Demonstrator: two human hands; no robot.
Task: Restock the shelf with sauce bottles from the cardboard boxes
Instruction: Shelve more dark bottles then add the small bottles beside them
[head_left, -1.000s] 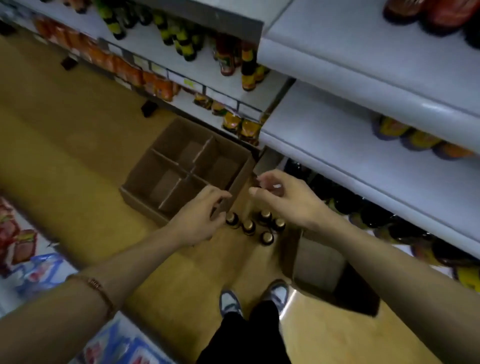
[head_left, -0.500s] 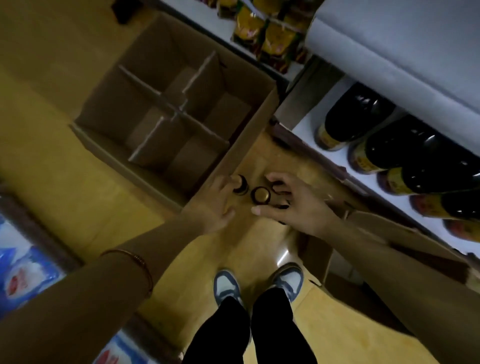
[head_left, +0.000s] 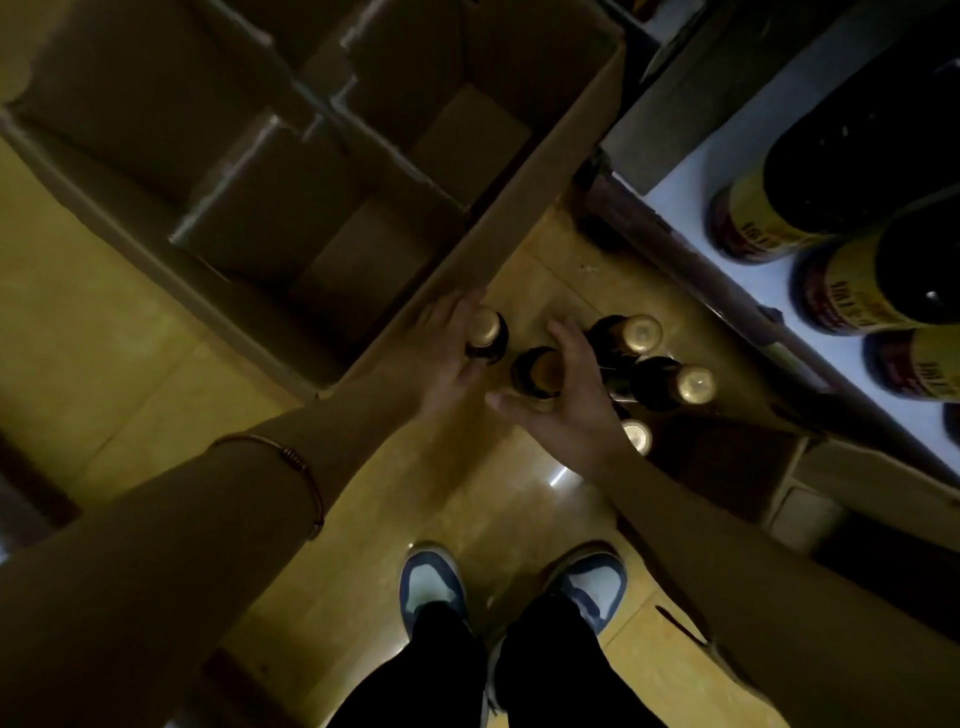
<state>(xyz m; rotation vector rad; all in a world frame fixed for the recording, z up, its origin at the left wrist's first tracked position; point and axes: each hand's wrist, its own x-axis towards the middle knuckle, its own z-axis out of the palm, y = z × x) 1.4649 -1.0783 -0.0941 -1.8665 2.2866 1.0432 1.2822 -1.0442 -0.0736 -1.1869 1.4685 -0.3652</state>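
Nearest, two shoes (head_left: 511, 584) stand on the yellow floor (head_left: 130, 374). Beyond them the right hand (head_left: 563, 395) curls around a gold-capped bottle (head_left: 537, 371), and the left hand (head_left: 441, 345) wraps another bottle (head_left: 487, 335). Farther off sits the divided cardboard box (head_left: 530, 208).
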